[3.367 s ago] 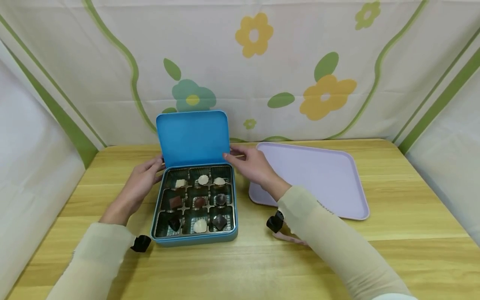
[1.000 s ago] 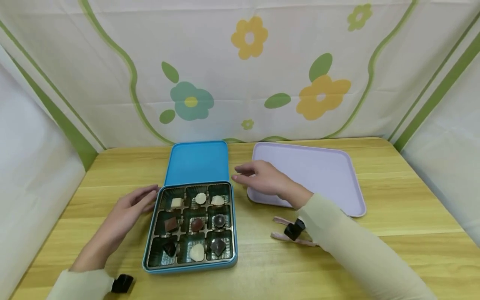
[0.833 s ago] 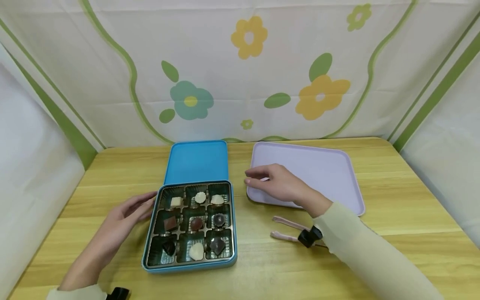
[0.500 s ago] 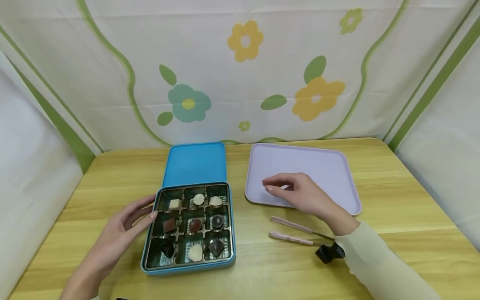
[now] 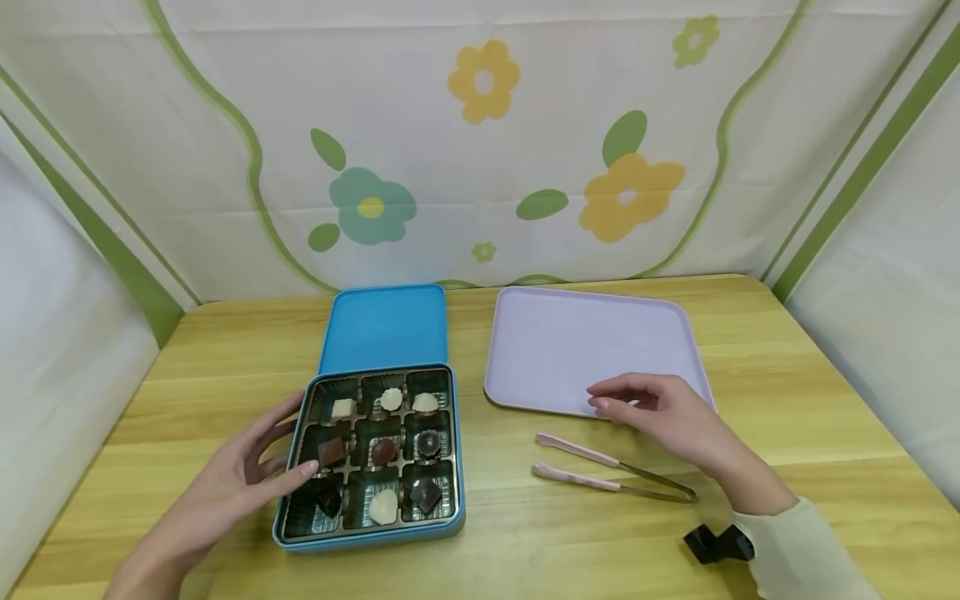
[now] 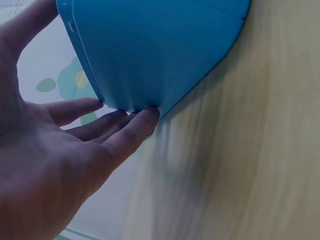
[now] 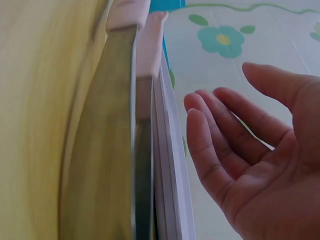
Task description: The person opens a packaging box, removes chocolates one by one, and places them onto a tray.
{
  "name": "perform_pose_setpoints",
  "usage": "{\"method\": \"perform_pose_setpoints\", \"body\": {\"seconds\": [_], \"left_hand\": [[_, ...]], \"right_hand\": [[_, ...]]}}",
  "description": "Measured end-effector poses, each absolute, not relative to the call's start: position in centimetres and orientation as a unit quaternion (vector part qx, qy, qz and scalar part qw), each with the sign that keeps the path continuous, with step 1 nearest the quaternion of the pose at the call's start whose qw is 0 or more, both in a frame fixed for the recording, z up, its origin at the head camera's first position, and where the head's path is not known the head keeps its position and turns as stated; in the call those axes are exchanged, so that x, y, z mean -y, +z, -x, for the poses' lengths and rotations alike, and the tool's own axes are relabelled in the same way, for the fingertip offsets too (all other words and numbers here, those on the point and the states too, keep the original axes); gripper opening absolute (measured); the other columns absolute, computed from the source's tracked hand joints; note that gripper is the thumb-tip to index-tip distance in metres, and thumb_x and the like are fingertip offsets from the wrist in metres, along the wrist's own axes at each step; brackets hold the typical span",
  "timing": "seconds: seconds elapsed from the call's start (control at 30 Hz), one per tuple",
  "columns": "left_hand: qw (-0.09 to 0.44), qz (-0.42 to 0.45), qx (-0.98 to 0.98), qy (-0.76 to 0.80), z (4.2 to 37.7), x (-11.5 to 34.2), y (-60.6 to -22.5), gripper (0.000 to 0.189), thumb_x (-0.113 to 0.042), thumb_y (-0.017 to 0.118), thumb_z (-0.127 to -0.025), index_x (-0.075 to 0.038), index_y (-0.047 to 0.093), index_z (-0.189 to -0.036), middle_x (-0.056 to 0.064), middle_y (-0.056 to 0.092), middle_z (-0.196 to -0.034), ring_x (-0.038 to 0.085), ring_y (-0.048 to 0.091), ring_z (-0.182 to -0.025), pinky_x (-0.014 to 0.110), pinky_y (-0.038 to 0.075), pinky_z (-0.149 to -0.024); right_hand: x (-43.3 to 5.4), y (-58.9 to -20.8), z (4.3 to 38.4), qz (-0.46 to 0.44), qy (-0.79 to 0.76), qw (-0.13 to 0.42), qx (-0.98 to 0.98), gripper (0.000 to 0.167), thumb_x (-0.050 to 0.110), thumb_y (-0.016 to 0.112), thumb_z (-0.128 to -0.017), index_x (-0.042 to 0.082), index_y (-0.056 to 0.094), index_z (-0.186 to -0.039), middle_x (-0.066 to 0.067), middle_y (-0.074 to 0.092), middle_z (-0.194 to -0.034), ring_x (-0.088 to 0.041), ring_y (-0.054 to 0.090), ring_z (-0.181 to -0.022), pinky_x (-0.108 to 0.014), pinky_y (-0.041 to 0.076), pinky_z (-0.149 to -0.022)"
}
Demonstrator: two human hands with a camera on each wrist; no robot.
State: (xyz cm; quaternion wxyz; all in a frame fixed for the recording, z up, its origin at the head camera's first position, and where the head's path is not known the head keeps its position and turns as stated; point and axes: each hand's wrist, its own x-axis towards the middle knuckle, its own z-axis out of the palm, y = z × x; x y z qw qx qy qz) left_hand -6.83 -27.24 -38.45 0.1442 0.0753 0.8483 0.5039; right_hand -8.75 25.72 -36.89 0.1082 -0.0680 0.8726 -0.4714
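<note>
A blue tin (image 5: 375, 536) of assorted chocolates lies with its lid (image 5: 386, 329) folded back behind it. Its dark divided insert holds white pieces along the back, a square brown chocolate (image 5: 331, 452) and a white shell-shaped chocolate (image 5: 383, 507) among others. My left hand (image 5: 236, 479) is at the tin's left side; in the left wrist view its fingertips touch the blue wall (image 6: 145, 55), and the thumb reaches over the rim. My right hand (image 5: 671, 417) hovers, fingers loosely bent and holding nothing, above the tray's front edge and just beyond pink-handled tongs (image 5: 576, 478).
A lilac tray (image 5: 570, 350) lies at the back right of the wooden table (image 5: 510, 550), behind the tongs. A white flowered cloth (image 5: 442, 150) hangs along the table's back edge.
The lid has gone from upright to lying back. My right hand has moved from the lid rightward and nearer, uncovering the tongs. My left hand has come down the tin's left side.
</note>
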Motion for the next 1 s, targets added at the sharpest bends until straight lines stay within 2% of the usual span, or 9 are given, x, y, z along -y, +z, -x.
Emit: {"method": "perform_pose_setpoints", "body": {"seconds": [0.1, 0.2, 0.33, 0.37, 0.43, 0.6, 0.8, 1.0], "left_hand": [[0.149, -0.091, -0.849, 0.498, 6.7, 27.6, -38.6, 0.092, -0.019, 0.075, -0.102, -0.030, 0.018, -0.174, 0.013, 0.022, -0.179, 0.047, 0.030, -0.158, 0.005, 0.041, -0.101], [0.164, -0.099, -0.852, 0.488, 6.6, 28.3, -38.6, 0.096, -0.018, 0.077, -0.101, -0.033, 0.016, -0.174, 0.016, 0.023, -0.178, 0.048, 0.036, -0.155, 0.009, 0.046, -0.100], [0.181, -0.120, -0.847, 0.486, 6.2, 29.5, -38.6, 0.099, -0.014, 0.079, -0.099, -0.035, 0.018, -0.173, 0.015, 0.026, -0.177, 0.009, 0.052, -0.147, 0.019, 0.056, -0.098], [0.183, -0.132, -0.840, 0.493, 6.0, 29.7, -38.7, 0.100, -0.011, 0.079, -0.098, -0.034, 0.018, -0.173, 0.015, 0.025, -0.177, 0.000, 0.051, -0.145, 0.020, 0.056, -0.098], [0.187, -0.158, -0.823, 0.513, 5.6, 30.0, -39.0, 0.105, -0.005, 0.080, -0.095, -0.031, 0.016, -0.174, 0.005, 0.023, -0.179, -0.018, 0.044, -0.138, 0.020, 0.056, -0.099], [0.185, -0.225, -0.781, 0.552, 5.0, 30.2, -40.2, 0.119, 0.011, 0.081, -0.087, -0.023, 0.008, -0.175, -0.018, 0.018, -0.178, -0.018, 0.038, -0.145, 0.016, 0.051, -0.104], [0.175, -0.254, -0.763, 0.568, 4.9, 30.3, -40.8, 0.126, 0.017, 0.081, -0.081, -0.020, 0.005, -0.175, -0.013, 0.015, -0.180, -0.014, 0.036, -0.149, 0.016, 0.049, -0.105], [0.187, -0.236, -0.760, 0.576, 4.7, 30.1, -40.8, 0.124, 0.014, 0.080, -0.084, -0.022, 0.005, -0.176, -0.015, 0.013, -0.180, -0.017, 0.035, -0.148, 0.015, 0.048, -0.106]], "right_hand": [[-26.7, -36.8, 8.3, 0.078, -0.460, 0.111, -0.877, 0.029, 0.033, 0.073, -0.104, 0.016, 0.079, -0.126, -0.003, 0.081, -0.121, -0.017, 0.077, -0.098, -0.024, 0.059, -0.082], [-27.7, -36.6, 7.9, 0.089, -0.441, 0.108, -0.886, 0.025, 0.032, 0.074, -0.104, 0.018, 0.080, -0.124, -0.001, 0.080, -0.122, -0.013, 0.074, -0.096, -0.024, 0.058, -0.079], [-28.5, -36.7, 7.7, 0.102, -0.428, 0.105, -0.892, 0.018, 0.030, 0.075, -0.103, 0.021, 0.083, -0.117, -0.001, 0.081, -0.113, -0.010, 0.068, -0.088, -0.025, 0.056, -0.074], [-28.7, -36.8, 7.7, 0.105, -0.426, 0.106, -0.892, 0.016, 0.029, 0.075, -0.103, 0.021, 0.084, -0.114, 0.000, 0.082, -0.110, -0.010, 0.068, -0.086, -0.025, 0.055, -0.073], [-28.9, -36.9, 7.7, 0.111, -0.426, 0.107, -0.891, 0.014, 0.028, 0.076, -0.102, 0.021, 0.085, -0.110, 0.001, 0.082, -0.104, -0.010, 0.066, -0.083, -0.025, 0.055, -0.071], [-29.5, -37.0, 7.2, 0.132, -0.425, 0.109, -0.889, 0.012, 0.025, 0.076, -0.102, 0.020, 0.086, -0.108, 0.002, 0.082, -0.098, -0.007, 0.066, -0.080, -0.025, 0.055, -0.069], [-30.3, -37.8, 6.6, 0.171, -0.443, 0.137, -0.869, 0.014, 0.020, 0.074, -0.103, 0.017, 0.084, -0.112, 0.000, 0.083, -0.104, -0.007, 0.072, -0.084, -0.026, 0.060, -0.072], [-31.0, -38.1, 6.9, 0.181, -0.463, 0.175, -0.850, 0.016, 0.018, 0.073, -0.104, 0.014, 0.083, -0.115, -0.004, 0.082, -0.110, -0.004, 0.074, -0.092, -0.026, 0.062, -0.077]]}}
